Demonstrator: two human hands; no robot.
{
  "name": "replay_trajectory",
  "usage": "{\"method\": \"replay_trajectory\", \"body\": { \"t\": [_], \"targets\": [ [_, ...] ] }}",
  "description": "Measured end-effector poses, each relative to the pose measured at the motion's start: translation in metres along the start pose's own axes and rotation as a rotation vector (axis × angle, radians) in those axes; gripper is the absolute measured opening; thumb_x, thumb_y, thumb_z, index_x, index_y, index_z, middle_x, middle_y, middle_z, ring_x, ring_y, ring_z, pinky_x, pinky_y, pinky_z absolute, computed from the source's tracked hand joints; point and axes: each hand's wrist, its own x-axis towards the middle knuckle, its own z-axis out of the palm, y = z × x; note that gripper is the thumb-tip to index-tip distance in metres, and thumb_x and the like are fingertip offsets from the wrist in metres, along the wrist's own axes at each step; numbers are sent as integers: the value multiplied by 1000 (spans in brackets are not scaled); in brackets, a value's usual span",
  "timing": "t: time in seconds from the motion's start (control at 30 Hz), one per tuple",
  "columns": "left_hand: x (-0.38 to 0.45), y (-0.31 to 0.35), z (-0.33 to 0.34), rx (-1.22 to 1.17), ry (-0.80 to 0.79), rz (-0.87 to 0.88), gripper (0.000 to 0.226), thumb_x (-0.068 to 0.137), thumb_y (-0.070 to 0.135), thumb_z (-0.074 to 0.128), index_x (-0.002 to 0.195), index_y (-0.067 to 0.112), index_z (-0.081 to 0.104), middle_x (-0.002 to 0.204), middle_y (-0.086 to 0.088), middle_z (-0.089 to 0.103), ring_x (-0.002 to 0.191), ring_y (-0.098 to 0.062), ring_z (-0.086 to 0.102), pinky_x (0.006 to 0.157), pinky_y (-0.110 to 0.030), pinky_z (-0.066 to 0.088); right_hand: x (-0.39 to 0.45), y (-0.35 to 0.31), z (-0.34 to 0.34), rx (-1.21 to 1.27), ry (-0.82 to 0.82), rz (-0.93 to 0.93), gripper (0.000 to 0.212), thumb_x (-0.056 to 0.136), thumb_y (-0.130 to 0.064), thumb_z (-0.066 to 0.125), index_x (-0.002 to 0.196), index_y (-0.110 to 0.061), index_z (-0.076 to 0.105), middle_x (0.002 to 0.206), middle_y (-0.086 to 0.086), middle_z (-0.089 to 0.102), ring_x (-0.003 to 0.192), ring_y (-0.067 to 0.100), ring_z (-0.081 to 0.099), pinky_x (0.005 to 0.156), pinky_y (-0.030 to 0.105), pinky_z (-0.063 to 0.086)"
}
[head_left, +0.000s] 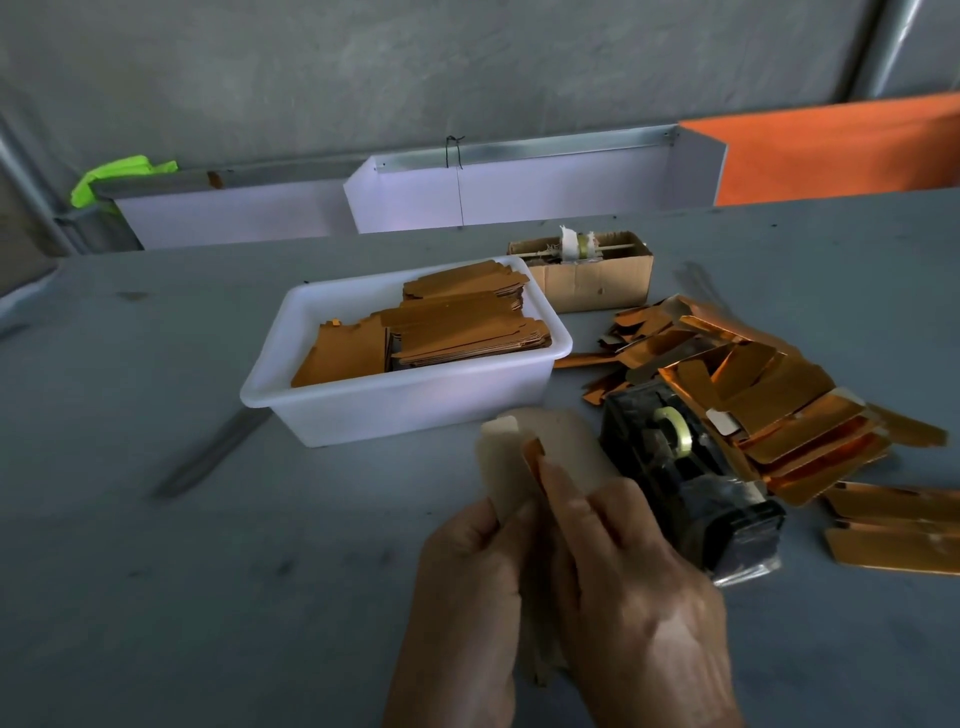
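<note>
Holding a flat pale-beige cardboard blank with a copper-foil flap (563, 441) over the grey table (208, 571), both hands meet at the frame's six o'clock. The blank stands between them, its plain unprinted side facing the camera and its top leaning toward twelve o'clock. The left hand (467, 566) comes up from seven o'clock, with its thumb and curled fingers pinching the blank's left edge. The right hand (644, 592) comes in from five o'clock, back upward, with its fingers (563, 499) laid straight and close together along the blank beside the foil flap; its thumb is hidden. At three o'clock from the hands, just beside the right knuckles, stands a black tape dispenser with a clear tape roll (675, 467); any marking on it is too blurred to read. Beyond it, toward two o'clock, sprawls a loose heap of copper-foil blanks (779, 395). At twelve o'clock sits a white plastic tub (405, 410) with stacked copper blanks (467, 322) inside, and behind it at one o'clock is a small brown cardboard box (597, 286).
</note>
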Motion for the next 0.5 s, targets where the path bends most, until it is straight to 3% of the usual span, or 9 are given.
{"method": "replay_trajectory", "body": {
  "t": [0.13, 0.23, 0.33, 0.43, 0.5],
  "targets": [
    [-4, 8, -1, 123, -65, 95, 17, 85, 26, 64, 83, 11, 73, 89, -24, 71, 77, -23, 63, 75, -41, 48, -1, -4, -1, 62, -78, 7, 47, 77, -19, 70, 122, -9, 65, 77, 8, 60, 40, 23, 53, 28, 34, 45],
    [-8, 16, -4, 150, -128, 150, 18, 82, 31, 64, 87, 18, 76, 91, -19, 73, 85, -22, 68, 83, -43, 52, 0, -7, -8, 169, -150, -3, 54, 84, -36, 51, 130, -9, 57, 85, 4, 59, 48, 19, 58, 37, 35, 51],
    [-10, 24, -9, 197, -193, 182, 17, 81, 30, 65, 90, 21, 76, 89, -16, 74, 83, -22, 70, 79, -40, 54, -1, -6, -13, 261, -164, -39, 62, 80, -38, 50, 135, -8, 51, 92, -1, 56, 59, 7, 59, 49, 27, 54],
    [-10, 28, -16, 308, -192, 198, 20, 93, 15, 59, 93, 27, 75, 87, -6, 76, 86, -22, 72, 82, -41, 56, -1, -1, -20, 494, -196, 25, 56, 83, -33, 61, 136, -23, 49, 94, -14, 56, 74, -1, 61, 60, 11, 51],
    [-11, 31, -20, 349, -219, 168, 23, 94, 15, 56, 96, 28, 75, 88, -2, 76, 86, -21, 72, 82, -42, 56, 3, 3, -26, 654, -219, 217, 48, 82, -52, 59, 126, -40, 49, 91, -18, 58, 83, -6, 61, 62, 8, 50]
  ]
}}
